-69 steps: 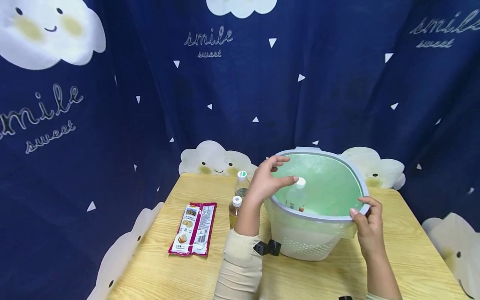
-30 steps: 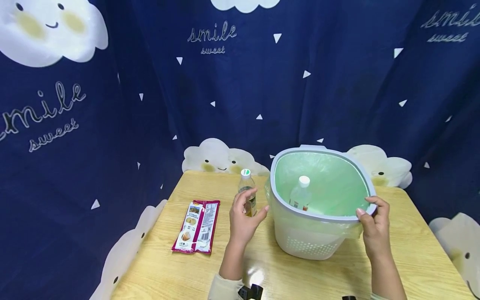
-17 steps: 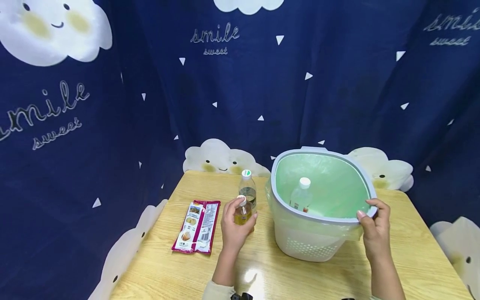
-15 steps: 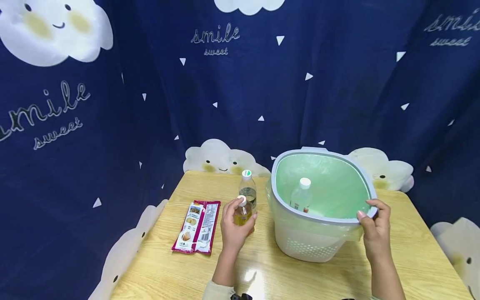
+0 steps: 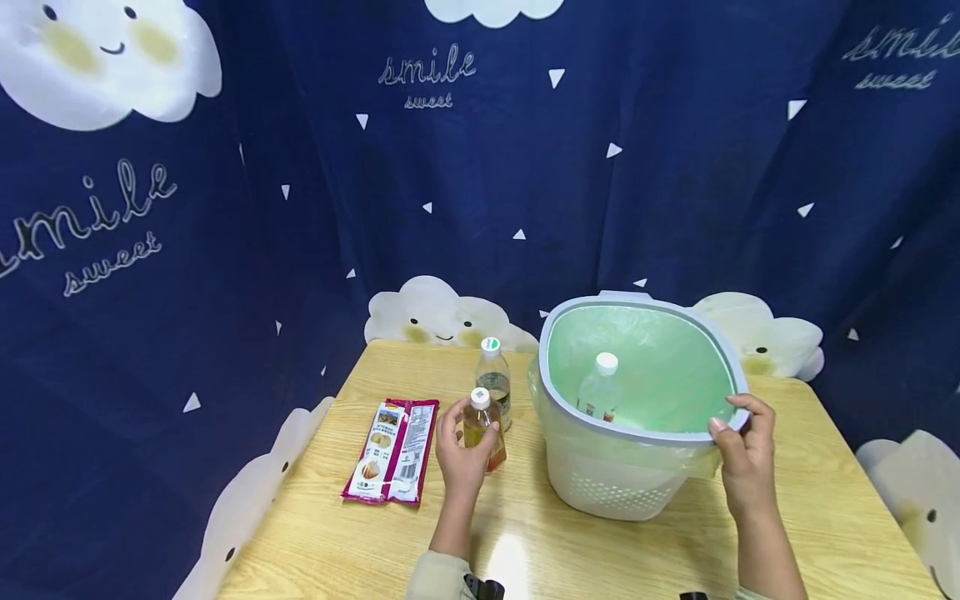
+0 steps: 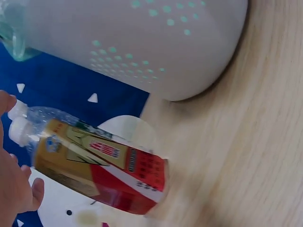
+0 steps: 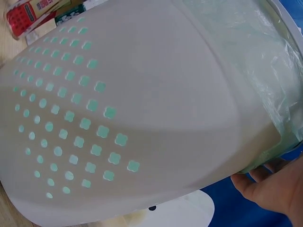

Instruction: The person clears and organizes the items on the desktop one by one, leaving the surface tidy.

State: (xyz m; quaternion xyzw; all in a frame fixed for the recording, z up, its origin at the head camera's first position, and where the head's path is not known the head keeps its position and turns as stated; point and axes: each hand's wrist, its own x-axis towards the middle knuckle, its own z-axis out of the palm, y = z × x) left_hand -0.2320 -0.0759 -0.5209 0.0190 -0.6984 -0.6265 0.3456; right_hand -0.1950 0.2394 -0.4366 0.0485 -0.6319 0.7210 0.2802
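Note:
My left hand (image 5: 461, 467) grips a small plastic bottle (image 6: 109, 165) of amber drink, thumb on its right side and fingers on its left. The bottle has a white cap and a red and gold label. A clear bottle (image 5: 492, 371) with a white and green cap stands just behind it. My right hand (image 5: 752, 454) pinches the rim of a white perforated wastebasket (image 5: 622, 479) between thumb and fingers, over its light green liner bag (image 7: 265, 71). Inside the basket stands a clear bottle (image 5: 598, 390) with a white cap; its lower part is hidden.
A red-purple and white snack packet (image 5: 392, 454) lies flat on the wooden table (image 5: 337, 550), left of my left hand. Behind the table hangs a dark blue curtain (image 5: 487, 183) with clouds and lettering.
My left hand has come away from above the basket, moved left and down, and taken hold of the amber drink bottle. My right hand stays on the rim.

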